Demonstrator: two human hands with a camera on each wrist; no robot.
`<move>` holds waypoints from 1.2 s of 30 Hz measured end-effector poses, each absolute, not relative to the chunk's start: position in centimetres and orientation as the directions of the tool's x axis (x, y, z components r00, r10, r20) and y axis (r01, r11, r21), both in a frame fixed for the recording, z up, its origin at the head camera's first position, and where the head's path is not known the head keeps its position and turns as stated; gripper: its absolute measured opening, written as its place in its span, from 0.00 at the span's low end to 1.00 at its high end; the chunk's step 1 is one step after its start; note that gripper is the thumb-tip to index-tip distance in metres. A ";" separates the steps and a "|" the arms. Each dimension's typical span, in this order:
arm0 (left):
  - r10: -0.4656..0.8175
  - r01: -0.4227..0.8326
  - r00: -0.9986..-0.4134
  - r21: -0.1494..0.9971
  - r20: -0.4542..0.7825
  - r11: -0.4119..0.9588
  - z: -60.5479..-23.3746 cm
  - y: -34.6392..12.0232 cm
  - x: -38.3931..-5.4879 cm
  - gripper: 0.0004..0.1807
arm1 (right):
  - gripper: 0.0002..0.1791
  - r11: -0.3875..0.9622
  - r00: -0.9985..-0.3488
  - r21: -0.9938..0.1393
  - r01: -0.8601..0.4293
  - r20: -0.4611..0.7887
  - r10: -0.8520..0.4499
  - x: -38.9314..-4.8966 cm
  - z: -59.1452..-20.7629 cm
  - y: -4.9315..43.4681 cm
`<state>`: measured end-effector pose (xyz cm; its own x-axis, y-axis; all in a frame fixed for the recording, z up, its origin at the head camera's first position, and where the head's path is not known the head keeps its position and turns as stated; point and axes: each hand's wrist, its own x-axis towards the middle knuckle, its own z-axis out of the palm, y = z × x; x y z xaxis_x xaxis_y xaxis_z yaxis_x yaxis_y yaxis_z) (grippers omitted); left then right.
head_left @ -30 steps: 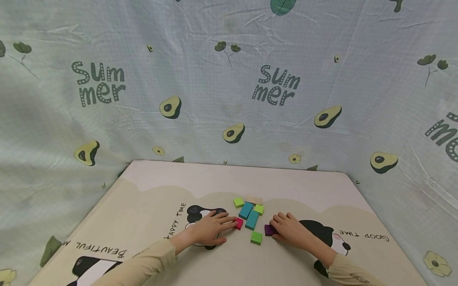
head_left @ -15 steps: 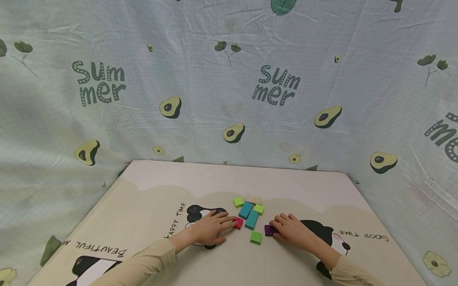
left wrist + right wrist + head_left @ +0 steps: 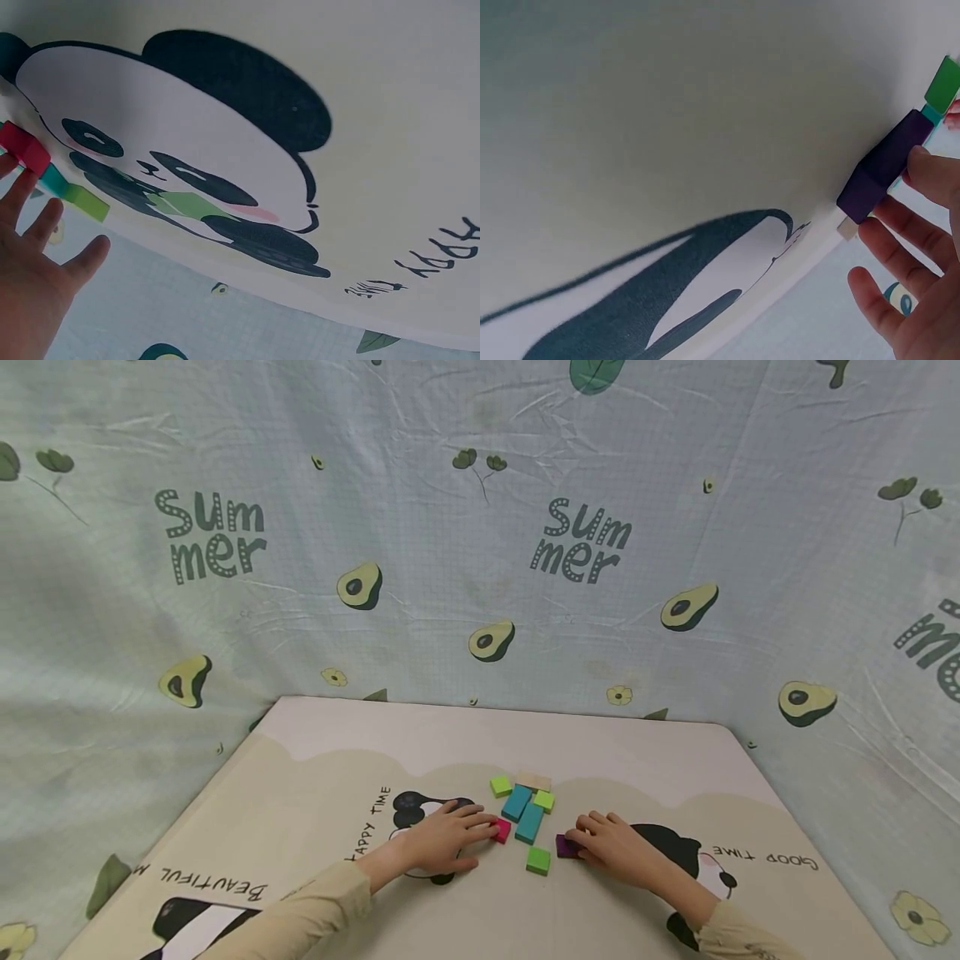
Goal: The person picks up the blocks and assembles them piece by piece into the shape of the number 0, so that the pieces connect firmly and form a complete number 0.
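Note:
My left hand [image 3: 444, 839] lies on the table with its fingers stretched out, fingertips at a small red block [image 3: 502, 832]. In the left wrist view the fingers are spread and meet the red block [image 3: 27, 147] at its edge. On the right, my right hand [image 3: 617, 850] pinches a purple block [image 3: 564, 847] between thumb and fingers. Seen from the right wrist, the purple block [image 3: 889, 161] is long, with the thumb on one face and fingertips at its far side. Two teal blocks [image 3: 529, 823] lie between the hands.
A green block [image 3: 537, 860] sits nearer me, between the hands. Beyond are lime blocks [image 3: 501, 787] and a pale wooden block [image 3: 534, 781]. The table [image 3: 450, 727] has a panda-printed cover. A patterned curtain [image 3: 420, 527] hangs around its far and side edges.
My right hand has shifted slightly to the right, and a little more of the purple block shows. The left hand and the other blocks stay in place.

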<state>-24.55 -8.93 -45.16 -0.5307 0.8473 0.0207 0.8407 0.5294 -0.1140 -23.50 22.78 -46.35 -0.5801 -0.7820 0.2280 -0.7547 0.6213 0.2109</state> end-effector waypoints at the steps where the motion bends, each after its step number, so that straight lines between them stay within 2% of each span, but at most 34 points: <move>1: 0.849 0.842 -0.527 -0.117 0.026 0.527 -45.1 -8.8 -24.6 0.27 | 0.14 0.620 -0.579 0.201 -0.758 0.229 -0.782 -23.5 -46.3 22.8; 11: 0.867 0.858 -0.472 -0.142 0.158 0.493 -45.1 -7.8 -25.3 0.18 | 0.13 0.610 -0.585 0.176 -0.772 0.179 -0.791 -23.6 -46.0 22.6; 22: 0.850 0.834 -0.514 -0.162 0.118 0.527 -44.9 -6.6 -25.6 0.19 | 0.14 0.627 -0.615 0.118 -0.770 0.127 -0.778 -23.7 -45.5 22.6; 32: 0.871 0.833 -0.473 -0.256 0.134 0.491 -45.1 -6.7 -25.9 0.19 | 0.14 0.632 -0.620 0.108 -0.767 0.127 -0.774 -23.9 -46.0 22.8; 36: 0.868 0.817 -0.479 -0.297 0.128 0.495 -45.1 -6.7 -26.0 0.17 | 0.14 0.634 -0.621 0.104 -0.766 0.133 -0.772 -23.9 -45.9 22.8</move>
